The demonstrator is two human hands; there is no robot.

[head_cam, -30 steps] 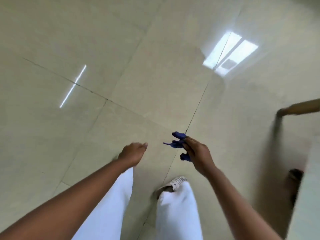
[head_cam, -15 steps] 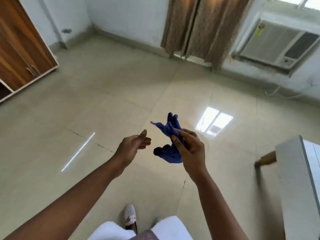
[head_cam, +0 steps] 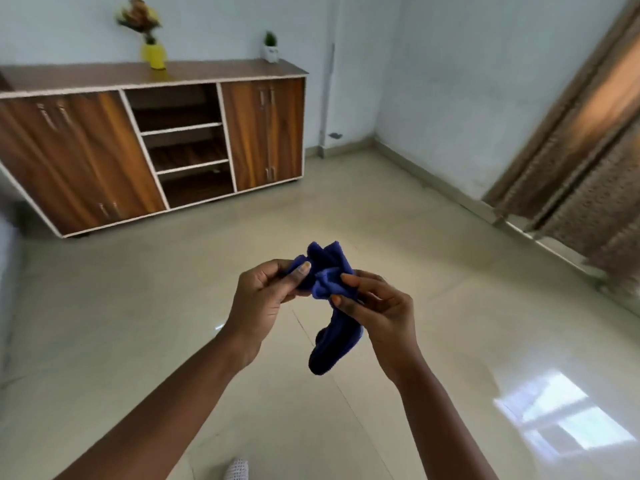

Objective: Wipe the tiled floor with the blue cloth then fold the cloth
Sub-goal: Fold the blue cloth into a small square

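Observation:
The blue cloth [head_cam: 329, 306] hangs crumpled in the air at chest height, well above the glossy beige tiled floor [head_cam: 138, 323]. My left hand [head_cam: 263, 296] pinches its upper left part between thumb and fingers. My right hand [head_cam: 377, 306] grips the bunched middle, and the lower end of the cloth dangles below it. Both forearms reach in from the bottom of the view.
A wooden sideboard [head_cam: 69, 150] with open shelves stands against the far wall, carrying a yellow vase [head_cam: 154, 53] and a small potted plant [head_cam: 270, 48]. Brown curtains [head_cam: 588, 161] hang at the right. The toe of a shoe [head_cam: 237, 471] shows at the bottom edge.
The view has lifted from the floor and turned left to the sideboard. My left hand, free before, now grips the cloth together with my right hand.

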